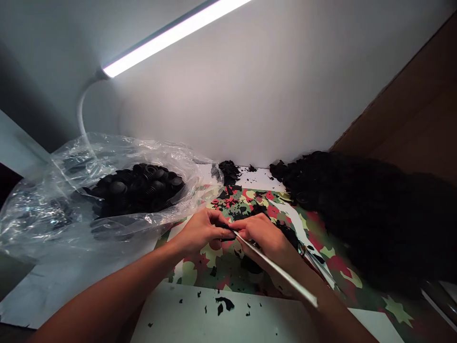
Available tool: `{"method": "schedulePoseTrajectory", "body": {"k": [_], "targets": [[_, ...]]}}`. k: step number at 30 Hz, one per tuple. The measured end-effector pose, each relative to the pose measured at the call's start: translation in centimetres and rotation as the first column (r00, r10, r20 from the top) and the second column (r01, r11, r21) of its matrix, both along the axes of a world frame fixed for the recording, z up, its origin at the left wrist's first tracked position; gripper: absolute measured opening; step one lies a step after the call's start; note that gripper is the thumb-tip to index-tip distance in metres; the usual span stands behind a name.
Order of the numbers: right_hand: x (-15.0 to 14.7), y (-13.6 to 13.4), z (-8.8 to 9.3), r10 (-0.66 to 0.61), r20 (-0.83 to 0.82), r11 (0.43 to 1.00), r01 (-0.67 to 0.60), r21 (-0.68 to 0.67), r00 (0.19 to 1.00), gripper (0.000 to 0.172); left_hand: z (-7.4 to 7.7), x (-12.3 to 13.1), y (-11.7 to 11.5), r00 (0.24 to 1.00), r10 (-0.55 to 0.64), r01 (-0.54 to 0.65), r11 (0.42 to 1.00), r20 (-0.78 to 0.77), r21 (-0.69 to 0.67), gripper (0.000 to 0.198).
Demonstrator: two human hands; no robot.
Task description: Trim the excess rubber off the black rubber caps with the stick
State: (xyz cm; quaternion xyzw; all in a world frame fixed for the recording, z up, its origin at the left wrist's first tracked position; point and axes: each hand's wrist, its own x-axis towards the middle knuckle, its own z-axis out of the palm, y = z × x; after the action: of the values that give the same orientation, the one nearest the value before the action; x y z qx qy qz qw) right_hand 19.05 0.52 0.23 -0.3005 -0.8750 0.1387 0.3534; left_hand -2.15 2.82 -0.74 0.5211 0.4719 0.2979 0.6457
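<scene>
My left hand (202, 231) and my right hand (266, 238) meet over a camouflage-patterned mat (250, 205). The left fingers pinch a small black part (225, 227) between them. The right hand is closed on a long thin metal tool (274, 267) whose tip touches that black part; its handle runs back over my right wrist. Small black scraps (223, 304) lie on the white sheet (200, 319) in front of my hands.
A clear plastic bag (71, 190) at left holds several round black caps (137, 188). A large heap of black parts (364, 209) fills the right side. More black scraps (228, 170) lie by the white wall. A lit tube lamp (171, 35) hangs overhead.
</scene>
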Motion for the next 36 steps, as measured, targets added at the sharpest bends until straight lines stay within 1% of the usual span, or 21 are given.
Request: {"method": "schedulePoseTrajectory", "body": {"k": [2, 3, 4, 5, 6, 7, 8, 10, 12, 14, 18, 23, 26, 28, 29, 31, 32, 33, 34, 35, 36], "targets": [[-0.4, 0.1, -0.4, -0.050, 0.045, 0.988, 0.043, 0.147, 0.998, 0.019, 0.0, 0.1, 0.0, 1.000, 0.005, -0.005, 1.000, 0.015, -0.016, 0.027], [-0.5, 0.3, -0.5, -0.103, 0.056, 0.980, 0.092, 0.179, 0.993, 0.020, 0.1, 0.2, -0.1, 1.000, 0.009, -0.009, 1.000, 0.019, -0.022, 0.028], [-0.5, 0.4, -0.6, -0.162, 0.056, 0.972, 0.150, 0.181, 0.985, 0.021, 0.2, 0.3, -0.1, 1.000, 0.015, -0.014, 1.000, 0.024, -0.024, 0.029], [-0.4, 0.5, -0.5, -0.220, 0.042, 0.966, 0.212, 0.150, 0.975, 0.021, 0.5, 0.3, -0.2, 0.999, 0.020, -0.019, 1.000, 0.030, -0.024, 0.030], [-0.3, 0.6, -0.3, -0.269, 0.015, 0.960, 0.266, 0.088, 0.963, 0.020, 0.7, 0.4, -0.3, 0.999, 0.025, -0.024, 0.999, 0.036, -0.022, 0.030], [-0.1, 0.7, -0.1, -0.304, -0.021, 0.953, 0.304, -0.006, 0.953, 0.018, 0.9, 0.4, -0.3, 0.999, 0.031, -0.030, 0.999, 0.040, -0.018, 0.030], [0.1, 0.7, 0.2, -0.319, -0.061, 0.943, 0.311, -0.121, 0.946, 0.016, 1.1, 0.4, -0.4, 0.999, 0.036, -0.036, 0.999, 0.037, -0.011, 0.030], [0.3, 0.4, 0.7, -0.307, -0.142, 0.903, 0.241, -0.354, 0.941, 0.018, 1.4, 0.4, -0.5, 0.999, 0.038, -0.038, 0.999, 0.020, 0.004, 0.029], [0.2, 0.0, 1.0, -0.252, -0.200, 0.858, 0.123, -0.499, 0.947, 0.021, 1.5, 0.5, -0.5, 0.999, 0.042, -0.043, 0.999, 0.008, 0.017, 0.027], [0.0, -0.4, 1.0, -0.203, -0.212, 0.832, 0.054, -0.552, 0.956, 0.020, 1.4, 0.5, -0.5, 0.999, 0.049, -0.050, 0.999, 0.013, 0.023, 0.026], [-0.3, -0.8, 0.9, -0.177, -0.179, 0.827, 0.048, -0.560, 0.968, 0.017, 1.0, 0.6, -0.4, 0.999, 0.054, -0.055, 0.998, 0.004, 0.035, 0.025], [-0.3, -0.6, 0.8, -0.182, -0.132, 0.851, 0.089, -0.517, 0.974, 0.016, 1.1, 0.6, -0.5, 0.999, 0.053, -0.053, 0.998, 0.009, 0.027, 0.023], [-0.3, -0.6, 0.8, -0.177, -0.114, 0.881, 0.106, -0.461, 0.978, 0.014, 1.1, 0.7, -0.6, 0.998, 0.060, -0.060, 0.998, -0.006, 0.022, 0.022], [-0.5, -0.7, 0.6, -0.163, -0.103, 0.911, 0.110, -0.396, 0.981, 0.016, 0.9, 0.7, -0.5, 0.998, 0.063, -0.063, 0.998, -0.002, 0.016, 0.021], [-0.6, -0.7, 0.5, -0.144, -0.090, 0.934, 0.105, -0.343, 0.985, 0.016, 0.7, 0.7, -0.4, 0.998, 0.065, -0.065, 0.998, -0.001, 0.011, 0.021], [-1.0, -0.6, 0.0, -0.086, -0.045, 0.984, 0.077, -0.163, 0.995, 0.016, 0.3, 0.7, -0.3, 0.998, 0.063, -0.063, 0.998, 0.003, 0.006, 0.021], [-1.1, -0.4, -0.3, -0.074, -0.012, 0.996, 0.074, -0.053, 0.997, 0.017, 0.2, 0.7, -0.3, 0.998, 0.058, -0.058, 0.998, 0.004, 0.003, 0.022], [-1.2, -0.2, -0.6, -0.093, 0.026, 0.995, 0.092, 0.044, 0.995, 0.019, 0.1, 0.7, -0.3, 0.999, 0.049, -0.049, 0.999, 0.004, 0.001, 0.022], [-1.2, 0.1, -0.8, -0.142, 0.061, 0.984, 0.134, 0.120, 0.988, 0.021, 0.2, 0.8, -0.4, 0.999, 0.038, -0.038, 0.999, 0.005, 0.000, 0.023], [-1.0, 0.5, -1.0, -0.231, 0.076, 0.963, 0.217, 0.158, 0.970, 0.023, 0.4, 0.8, -0.4, 1.000, 0.029, -0.029, 1.000, 0.004, 0.000, 0.024], [-0.7, 0.8, -1.1, -0.317, 0.097, 0.942, 0.301, 0.146, 0.944, 0.023, 0.6, 0.8, -0.5, 1.000, 0.020, -0.020, 1.000, 0.005, 0.001, 0.024]]}}
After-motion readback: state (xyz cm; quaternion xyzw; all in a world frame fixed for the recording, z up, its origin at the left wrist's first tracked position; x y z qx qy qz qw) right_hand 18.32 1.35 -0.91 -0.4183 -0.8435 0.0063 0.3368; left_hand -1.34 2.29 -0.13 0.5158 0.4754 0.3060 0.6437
